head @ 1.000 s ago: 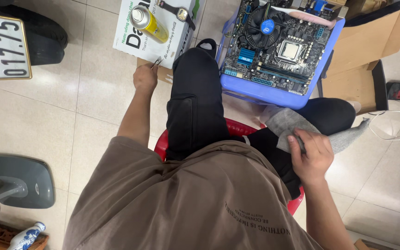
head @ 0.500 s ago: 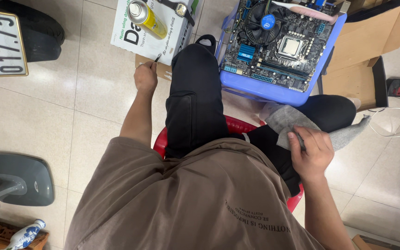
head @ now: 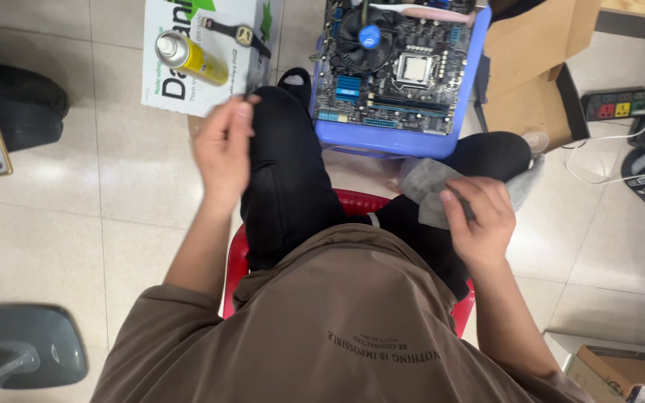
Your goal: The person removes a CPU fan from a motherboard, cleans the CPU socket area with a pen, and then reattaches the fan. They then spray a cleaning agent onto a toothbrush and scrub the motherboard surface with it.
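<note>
A grey cloth [head: 428, 190] lies draped over the right thigh, and the right hand [head: 479, 224] pinches its near edge, fingers closed on the fabric. The left hand [head: 222, 145] is raised over the left knee, fingertips pressed together on something small and dark — too small to tell what. Ahead of the knees, a computer motherboard [head: 397, 71] rests on a blue plastic stool [head: 404, 140]. To its left, a yellow spray can [head: 188, 58] and a wristwatch [head: 239, 34] lie on a white printed box [head: 166, 89] — all on the tiled floor [head: 113, 186].

Soft matt grey cloth [head: 431, 190], glossy yellow metal spray can [head: 188, 58], glossy floor tiles [head: 128, 172].
</note>
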